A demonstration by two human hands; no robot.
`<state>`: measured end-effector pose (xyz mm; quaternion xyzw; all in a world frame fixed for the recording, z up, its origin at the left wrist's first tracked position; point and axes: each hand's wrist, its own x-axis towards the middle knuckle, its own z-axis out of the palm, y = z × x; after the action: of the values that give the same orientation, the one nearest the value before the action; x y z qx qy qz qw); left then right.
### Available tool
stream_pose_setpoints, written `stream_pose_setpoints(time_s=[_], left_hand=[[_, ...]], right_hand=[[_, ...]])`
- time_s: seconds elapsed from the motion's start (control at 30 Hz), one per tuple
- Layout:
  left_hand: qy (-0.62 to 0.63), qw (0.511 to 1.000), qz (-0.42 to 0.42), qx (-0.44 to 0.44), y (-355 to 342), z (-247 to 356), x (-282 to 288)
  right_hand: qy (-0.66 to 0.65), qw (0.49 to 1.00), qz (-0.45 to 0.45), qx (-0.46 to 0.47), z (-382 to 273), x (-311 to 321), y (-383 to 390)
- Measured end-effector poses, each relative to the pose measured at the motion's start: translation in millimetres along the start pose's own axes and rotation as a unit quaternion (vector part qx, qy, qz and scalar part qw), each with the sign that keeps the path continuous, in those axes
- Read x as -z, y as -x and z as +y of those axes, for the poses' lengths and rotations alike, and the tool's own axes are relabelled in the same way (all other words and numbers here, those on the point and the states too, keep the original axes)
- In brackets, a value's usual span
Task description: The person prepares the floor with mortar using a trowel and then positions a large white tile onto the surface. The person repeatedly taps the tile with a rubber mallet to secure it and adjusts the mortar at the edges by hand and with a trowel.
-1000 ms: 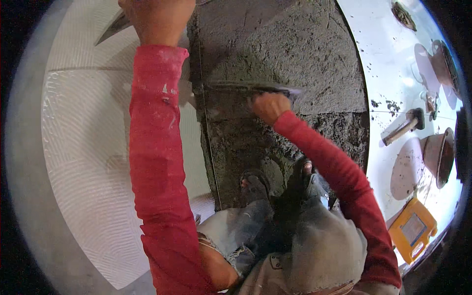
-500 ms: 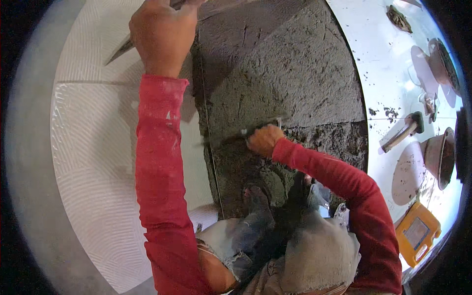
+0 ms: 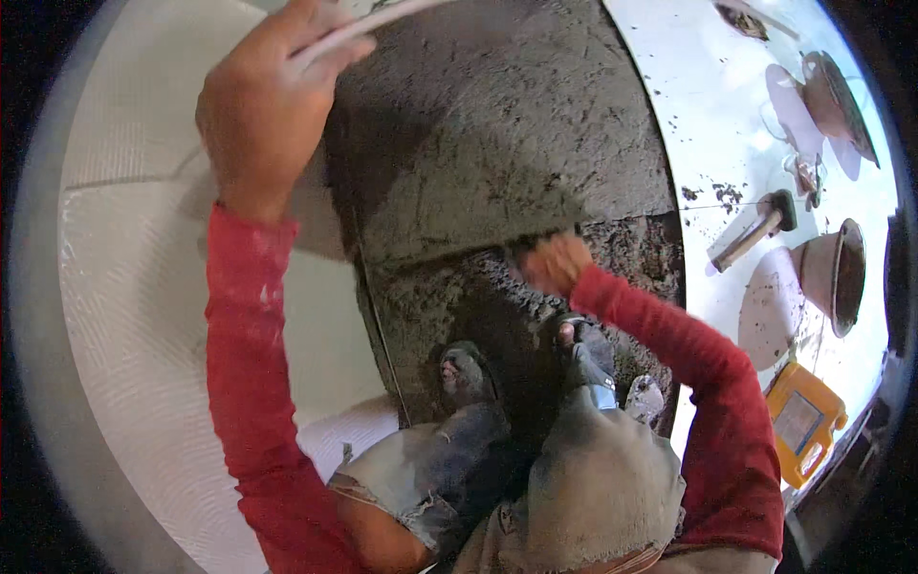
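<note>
My left hand (image 3: 263,110), at the upper left, is closed around a long, thin, pale straight bar (image 3: 378,19), which runs out of the top edge. At the middle, my right hand (image 3: 557,263) is closed on a trowel, blurred by motion and mostly hidden under the fingers. It is low over the grey mortar bed (image 3: 497,153), at the border between its flatter far part and the rough, crumbly mortar (image 3: 636,253) nearer me. A thin string (image 3: 381,344) runs along the bed's left edge. Both forearms are in red sleeves.
My sandalled feet (image 3: 467,373) stand in the near mortar. White ridged tiles (image 3: 143,316) lie on the left. On the white tiles to the right are a hammer (image 3: 755,234), two bowl-like buckets (image 3: 832,277), a yellow jug (image 3: 803,421) and mortar crumbs.
My left hand has moved left and slightly down, and the bar now shows more clearly. My right hand has shifted slightly right with the trowel. The whole view has shifted a little.
</note>
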<state>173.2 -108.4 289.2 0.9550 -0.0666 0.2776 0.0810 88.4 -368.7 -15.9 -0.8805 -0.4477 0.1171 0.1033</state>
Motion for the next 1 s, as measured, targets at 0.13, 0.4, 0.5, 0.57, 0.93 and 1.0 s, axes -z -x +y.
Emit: stream_pose_setpoints(time_s=[0.13,0.4,0.5,0.57,0.93,1.0], left_hand=[[0.05,0.998,-0.034,-0.022,26.7,7.3,0.4],[0.052,0.997,-0.02,-0.044,63.1,18.1,-23.7],[0.071,0.996,0.01,-0.06,72.6,12.1,-24.4],[0.062,0.997,0.004,-0.05,81.5,10.3,-27.9],[0.059,0.996,-0.054,-0.027,98.0,15.1,-35.4],[0.064,0.996,-0.062,-0.028,100.9,10.4,-34.1]], right_hand=[[-0.046,0.984,0.048,-0.164,-14.4,65.3,56.7],[0.003,0.962,0.087,-0.258,68.7,45.7,-29.2],[0.039,0.979,0.195,-0.043,12.7,-16.0,-3.2],[0.021,0.987,0.161,0.0,-16.7,22.3,17.0],[0.001,0.993,-0.057,-0.1,7.1,15.6,-23.0],[-0.049,0.979,-0.164,-0.108,-20.7,58.8,-16.7]])
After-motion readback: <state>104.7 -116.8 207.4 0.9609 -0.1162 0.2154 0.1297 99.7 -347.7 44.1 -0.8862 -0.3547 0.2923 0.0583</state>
